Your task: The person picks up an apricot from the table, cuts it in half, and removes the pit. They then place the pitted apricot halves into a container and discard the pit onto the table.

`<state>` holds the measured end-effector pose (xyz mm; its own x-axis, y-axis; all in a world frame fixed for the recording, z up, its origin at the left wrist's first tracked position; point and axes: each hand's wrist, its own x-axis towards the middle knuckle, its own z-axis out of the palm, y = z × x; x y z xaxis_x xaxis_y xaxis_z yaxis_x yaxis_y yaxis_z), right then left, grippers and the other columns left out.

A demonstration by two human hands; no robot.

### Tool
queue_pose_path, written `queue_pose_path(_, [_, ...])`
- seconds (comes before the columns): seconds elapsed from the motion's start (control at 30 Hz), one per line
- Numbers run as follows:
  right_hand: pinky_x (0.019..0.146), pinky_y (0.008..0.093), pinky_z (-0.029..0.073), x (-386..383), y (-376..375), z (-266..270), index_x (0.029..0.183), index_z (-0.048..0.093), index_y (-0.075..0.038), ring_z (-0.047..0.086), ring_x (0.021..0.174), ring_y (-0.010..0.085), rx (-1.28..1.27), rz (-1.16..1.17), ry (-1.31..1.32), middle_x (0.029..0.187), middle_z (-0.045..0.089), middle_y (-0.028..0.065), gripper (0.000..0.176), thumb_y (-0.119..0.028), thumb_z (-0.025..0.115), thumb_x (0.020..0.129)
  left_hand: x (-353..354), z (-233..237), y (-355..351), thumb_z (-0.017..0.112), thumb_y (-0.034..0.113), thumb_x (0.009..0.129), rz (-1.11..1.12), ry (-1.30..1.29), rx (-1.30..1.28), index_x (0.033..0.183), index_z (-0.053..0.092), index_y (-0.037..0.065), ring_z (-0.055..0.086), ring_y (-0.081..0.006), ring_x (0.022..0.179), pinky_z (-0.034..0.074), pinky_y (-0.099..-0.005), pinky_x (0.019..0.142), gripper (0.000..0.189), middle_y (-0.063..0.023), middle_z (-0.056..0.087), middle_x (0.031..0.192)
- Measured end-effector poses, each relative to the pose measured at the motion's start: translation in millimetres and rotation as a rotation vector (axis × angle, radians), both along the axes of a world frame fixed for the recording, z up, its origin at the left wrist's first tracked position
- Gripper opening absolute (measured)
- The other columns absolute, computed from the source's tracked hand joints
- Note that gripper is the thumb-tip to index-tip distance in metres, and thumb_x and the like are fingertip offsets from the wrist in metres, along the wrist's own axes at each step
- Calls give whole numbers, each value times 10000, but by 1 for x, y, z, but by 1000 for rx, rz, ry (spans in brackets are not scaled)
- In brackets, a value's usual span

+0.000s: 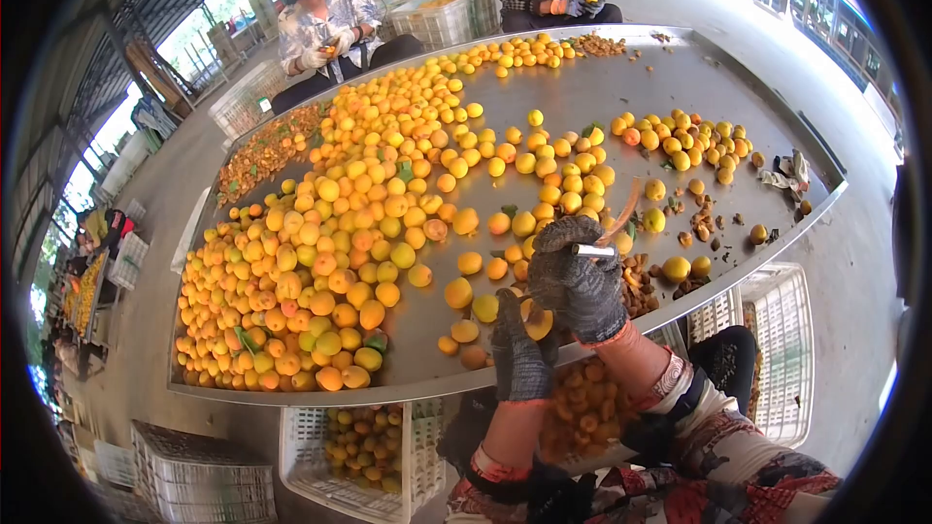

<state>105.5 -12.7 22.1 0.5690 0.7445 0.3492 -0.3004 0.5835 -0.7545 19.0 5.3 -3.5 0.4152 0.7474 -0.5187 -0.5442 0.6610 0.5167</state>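
My dark-gloved left hand [522,357] pinches a rounded yellow-orange fruit [537,320], located just below my right fist, over the grey metal table [621,78]. My dark-gloved right hand [580,283] is closed around a short silver metal piece [594,251]; its full form is hidden. Whole yellow-orange fruits [320,243] lie heaped to the left.

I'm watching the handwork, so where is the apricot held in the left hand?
In the head view, the apricot is low, right of centre, against the left hand, just below the right hand.
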Motion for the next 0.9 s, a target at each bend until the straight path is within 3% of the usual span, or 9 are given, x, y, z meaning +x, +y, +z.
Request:
queue_pose_path(0.07, [630, 236, 479, 3, 1, 0, 976, 546, -33, 574, 749, 125, -33, 5, -99, 842, 593, 35, 176, -106, 567, 818, 1, -19, 4, 521, 296, 869, 8, 15, 36, 1051, 510, 42, 546, -175, 838, 479, -267, 724, 313, -60, 548, 933])
queue_pose_path(0.13, [544, 213, 445, 2, 7, 16, 947, 559, -41, 545, 655, 92, -121, -45, -264, 781, 575, 7, 174, -154, 585, 817, 1, -79, 16, 616, 181, 785, 91, 848, 1512, 1127, 462, -7, 585, -311, 783, 474, -366, 634, 419, -160, 588, 925])
queue_pose_path(0.37, [369, 175, 319, 22, 29, 28, 916, 547, -25, 413, 451, 31, -469, 524, 112, 619, 479, -30, 169, -155, 561, 808, -6, -54, 11, 630, 71, 723, -168, 733, 1377, 1115, 466, -52, 563, -369, 818, 447, -423, 673, 443, -216, 583, 879])
queue_pose_path(0.57, [330, 195, 277, 22, 27, 16, 905, 540, -100, 341, 377, 50, -361, 320, 486, 563, 401, -61, 109, -108, 527, 797, -9, -47, 14, 627, 72, 728, -51, 769, 1342, 1119, 466, -65, 565, -372, 849, 450, -406, 726, 445, -235, 572, 930])
queue_pose_path(0.63, [329, 231, 254, 21, 26, 7, 856, 539, -128, 318, 357, 95, -246, 140, 608, 540, 401, -35, 83, -117, 537, 773, -11, -48, 14, 408, 221, 924, -44, 845, 1288, 1094, 515, -68, 550, -185, 895, 445, -285, 773, 353, -143, 578, 1020])
queue_pose_path(0.7, [340, 238, 255, 19, 22, 7, 871, 540, -128, 325, 375, 94, -232, 144, 610, 551, 401, -40, 112, -95, 534, 764, -9, -53, 13, 407, 225, 924, 36, 852, 1293, 1089, 520, -68, 552, -187, 902, 444, -283, 773, 355, -143, 580, 1021])
queue_pose_path(0.8, [387, 254, 330, 8, 19, -4, 914, 557, -118, 427, 442, 134, -130, 120, 458, 611, 474, -9, 166, -106, 552, 748, -7, -52, 13, 474, 151, 869, 97, 945, 1436, 1092, 497, -65, 567, -252, 877, 456, -328, 749, 311, -172, 580, 990])
queue_pose_path(0.87, [482, 304, 426, -5, 21, -24, 948, 577, -104, 539, 569, 216, -83, -656, -815, 700, 543, 54, 229, -119, 596, 720, -5, -57, 14, 541, 74, 814, 68, 1034, 1574, 1099, 469, -61, 580, -315, 844, 468, -375, 724, 324, -200, 578, 958])
queue_pose_path(0.9, [482, 304, 426, -8, 13, -25, 948, 577, -104, 539, 569, 216, -82, -657, -815, 700, 543, 54, 229, -119, 596, 720, 1, -68, 17, 505, 153, 853, -35, 675, 1166, 1072, 484, -37, 581, -274, 829, 473, -351, 717, 291, -167, 580, 951])
